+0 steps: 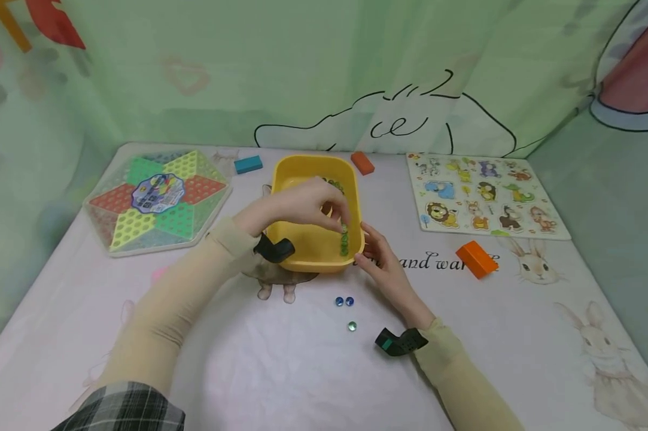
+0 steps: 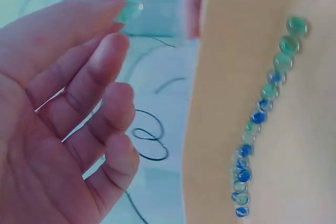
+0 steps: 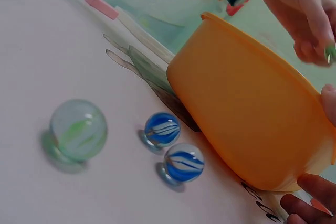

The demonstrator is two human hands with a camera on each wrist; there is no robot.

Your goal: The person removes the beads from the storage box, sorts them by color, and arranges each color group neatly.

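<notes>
My left hand (image 1: 314,202) is above the yellow plastic basin (image 1: 304,250), pinching a green glass marble (image 2: 131,8) between thumb and forefinger; its other fingers are loosely bent. In the basin, a line of green and blue marbles (image 2: 258,117) runs along the right side. My right hand (image 1: 386,266) grips the basin's right front corner, thumb at the rim and fingers against the outer wall lower down. Two blue-swirled marbles (image 3: 184,163) lie close together on the cloth in front of the basin. A clear marble with a green swirl (image 3: 79,129) sits nearer to me.
A Chinese checkers board (image 1: 159,200) in clear packaging lies at left. At back right is an animal puzzle board (image 1: 485,191). A blue block (image 1: 248,164) and a red-orange block (image 1: 362,163) flank the basin's far end; an orange block (image 1: 477,259) lies right. Printed curtains stand behind.
</notes>
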